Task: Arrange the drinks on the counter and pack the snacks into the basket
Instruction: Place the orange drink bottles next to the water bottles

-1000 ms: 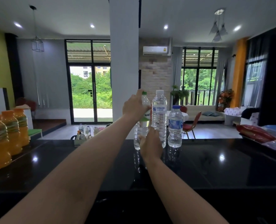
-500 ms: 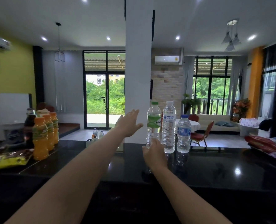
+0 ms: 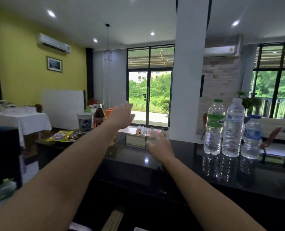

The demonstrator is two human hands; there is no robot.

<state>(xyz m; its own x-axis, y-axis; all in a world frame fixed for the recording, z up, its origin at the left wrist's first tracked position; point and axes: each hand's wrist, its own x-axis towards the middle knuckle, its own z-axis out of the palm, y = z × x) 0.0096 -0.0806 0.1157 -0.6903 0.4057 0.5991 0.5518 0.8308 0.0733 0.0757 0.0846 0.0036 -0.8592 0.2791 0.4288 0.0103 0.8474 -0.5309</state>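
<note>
Firstly, drinks. Three water bottles stood upright in a close row near the far edge of the surface, toward its right end: green-labelled, tall, short. A cola bottle and orange bottles, partly hidden behind the left hand, stood at the far left end, well apart from the water.

Snacks: a yellow packet lay by the left edge beside a lidded tub; no basket was visible.

Left hand: raised, fingers straight, holding nothing, stretched toward the left-end bottles. Right hand: low over the surface, fingers spread, empty.

Step in hand, by judgement: gathering the remaining drinks. The next move would call for gripping a left-end bottle and standing it beside the water row.
</note>
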